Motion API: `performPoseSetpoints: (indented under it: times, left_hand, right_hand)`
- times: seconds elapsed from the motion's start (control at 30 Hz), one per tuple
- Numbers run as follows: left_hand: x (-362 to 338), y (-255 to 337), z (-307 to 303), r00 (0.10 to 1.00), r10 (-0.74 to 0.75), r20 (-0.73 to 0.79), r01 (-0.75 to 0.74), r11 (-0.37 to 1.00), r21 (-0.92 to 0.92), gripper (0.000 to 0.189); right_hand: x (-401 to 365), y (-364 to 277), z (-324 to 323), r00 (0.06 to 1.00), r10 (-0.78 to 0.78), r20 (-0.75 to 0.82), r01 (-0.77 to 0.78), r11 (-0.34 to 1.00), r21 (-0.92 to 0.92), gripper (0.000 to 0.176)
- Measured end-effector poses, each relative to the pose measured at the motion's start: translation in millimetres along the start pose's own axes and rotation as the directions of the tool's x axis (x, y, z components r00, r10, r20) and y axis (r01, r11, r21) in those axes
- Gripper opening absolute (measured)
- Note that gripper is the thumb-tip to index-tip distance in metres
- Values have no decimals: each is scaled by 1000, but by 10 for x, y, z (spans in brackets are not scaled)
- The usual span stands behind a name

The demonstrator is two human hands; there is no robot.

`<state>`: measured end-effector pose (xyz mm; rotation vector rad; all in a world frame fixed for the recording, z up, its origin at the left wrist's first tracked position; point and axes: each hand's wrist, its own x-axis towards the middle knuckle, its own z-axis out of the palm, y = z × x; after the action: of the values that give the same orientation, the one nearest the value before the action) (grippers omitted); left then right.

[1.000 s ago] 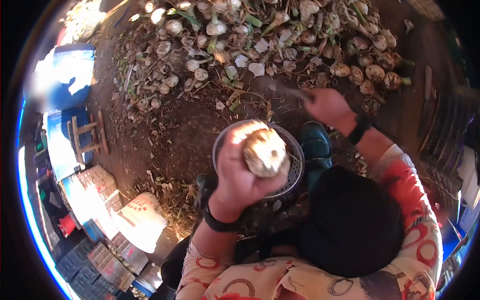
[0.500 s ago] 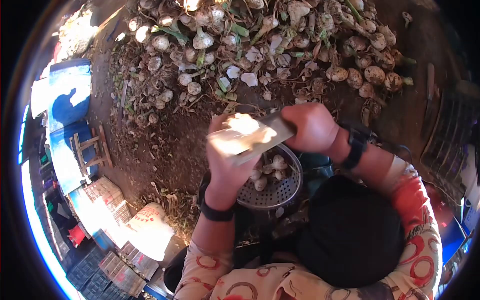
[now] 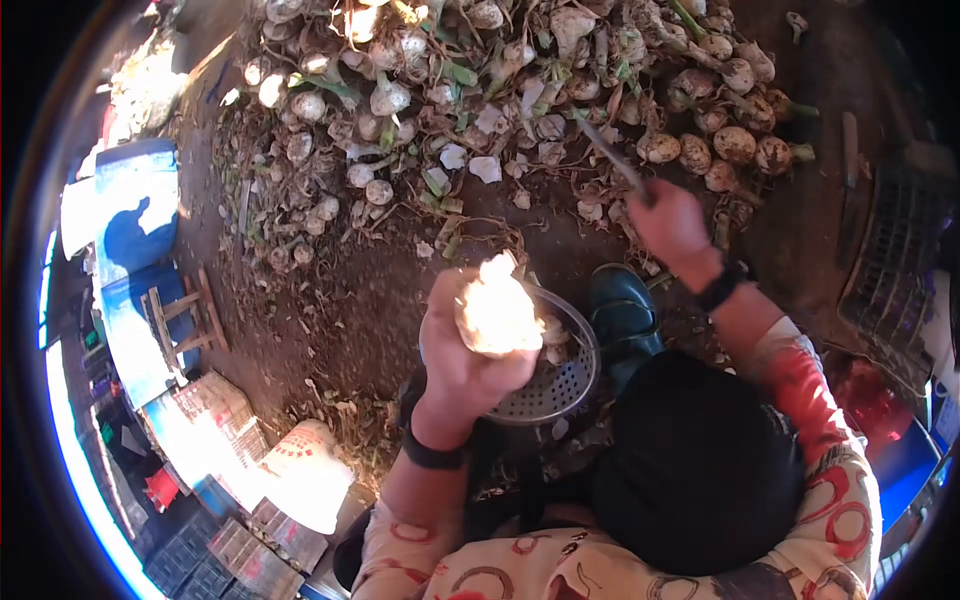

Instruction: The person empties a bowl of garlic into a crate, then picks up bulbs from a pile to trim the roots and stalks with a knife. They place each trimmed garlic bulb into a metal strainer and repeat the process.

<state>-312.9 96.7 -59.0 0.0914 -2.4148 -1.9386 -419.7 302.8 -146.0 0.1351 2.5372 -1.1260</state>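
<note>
My left hand (image 3: pixel 455 350) is wrapped round a pale garlic bulb (image 3: pixel 500 312), which glares white in the sunlight. Below and to its right is a metal colander (image 3: pixel 540 398) with perforated sides, where a few bulbs (image 3: pixel 556 340) show. My right hand (image 3: pixel 672 222) grips a knife (image 3: pixel 612 155) by its handle, the blade pointing up and left at the edge of a large garlic heap (image 3: pixel 400 100). The two hands are well apart. My left hand partly hides the colander.
A dark green boot (image 3: pixel 625 310) stands right of the colander. At left are blue panels (image 3: pixel 135 215), a small wooden stool (image 3: pixel 185 315), a white sack (image 3: pixel 305 470) and stacked crates (image 3: pixel 250 560). A dark plastic crate (image 3: pixel 895 270) lies at right.
My right hand has moved up and right with the knife, away from my left hand. The left hand still holds the bulb, now in full view and brightly lit.
</note>
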Motion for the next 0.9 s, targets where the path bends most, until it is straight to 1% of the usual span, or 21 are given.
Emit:
performPoseSetpoints:
  times: [0.03,0.07,0.13,0.2,0.27,0.3,0.37,0.47,0.5,0.53,0.57,0.6,0.63,0.67,0.7,0.73,0.77,0.8,0.83,0.87,0.9]
  left_hand:
    - [19,-19,-6,996,72,57,-72,997,2,45]
    - [-9,-99,0,994,-101,31,102,994,-26,45]
    - [49,-104,-36,999,-27,-48,24,999,-48,44]
    - [38,-40,-57,997,-73,2,73,991,-116,43]
    - [-37,-26,-70,997,54,-56,-53,999,13,46]
    - [-42,18,-47,995,67,-75,-66,998,16,46]
    - [-138,157,-6,989,-138,-58,120,962,-247,50]
    - [-232,125,-10,993,-119,-20,112,973,-203,55]
    - [-270,119,-4,993,-114,-28,101,952,-288,57]
    - [-300,132,23,992,-117,-45,100,953,-288,57]
    - [-328,155,54,984,-142,-107,102,944,-314,59]
    - [-358,178,46,970,-162,-184,93,938,-335,61]
    - [-404,143,-23,961,-250,-121,174,881,-439,63]
    - [-488,79,-68,934,-340,-111,283,893,-350,57]
    - [-539,30,-120,960,-253,-123,238,963,-126,41]
    - [-701,-263,-133,901,-341,-267,271,925,-265,29]
    - [-842,-385,-213,802,-472,-365,325,859,-396,26]
    - [-971,-487,-341,619,-695,-365,452,696,-559,27]
    - [-1104,-625,-448,420,-864,-277,500,475,-724,28]
    - [-1324,-981,-529,458,-825,-331,352,511,-785,34]
    - [-1453,-998,-674,385,-745,-545,325,662,-675,33]
  right_hand:
    - [-56,34,-100,990,-145,2,144,981,-131,22]
    - [-183,29,-51,990,-143,15,144,982,-120,22]
    - [-384,-229,-14,899,-437,17,437,899,-19,21]
    - [-346,-190,49,895,-444,42,443,896,28,24]
    - [-268,-118,56,923,-385,6,385,922,46,20]
    - [-315,-125,20,920,-390,43,390,921,7,20]
    - [-429,-178,66,918,-390,70,387,921,56,20]
    - [-478,-148,116,926,-357,124,348,933,88,21]
    - [-497,-131,125,932,-338,134,325,940,106,22]
    - [-508,-131,127,934,-325,149,308,943,123,22]
    - [-524,-148,115,923,-346,170,328,936,126,22]
    - [-555,-170,91,928,-304,214,293,952,84,25]
    - [-594,-180,87,927,-269,261,267,963,44,27]
    - [-666,-71,113,947,-236,218,221,971,92,26]
    - [-677,47,194,955,-231,188,200,965,169,25]
    - [-673,136,185,934,-118,337,18,958,285,20]
    - [-753,20,196,932,-137,334,-11,914,406,12]
    - [-714,135,195,883,-115,455,-166,830,532,8]
    - [-672,265,231,914,-214,345,62,914,402,7]
    - [-684,225,161,925,-186,331,125,973,196,12]
    - [-692,273,198,927,-259,273,214,959,184,17]
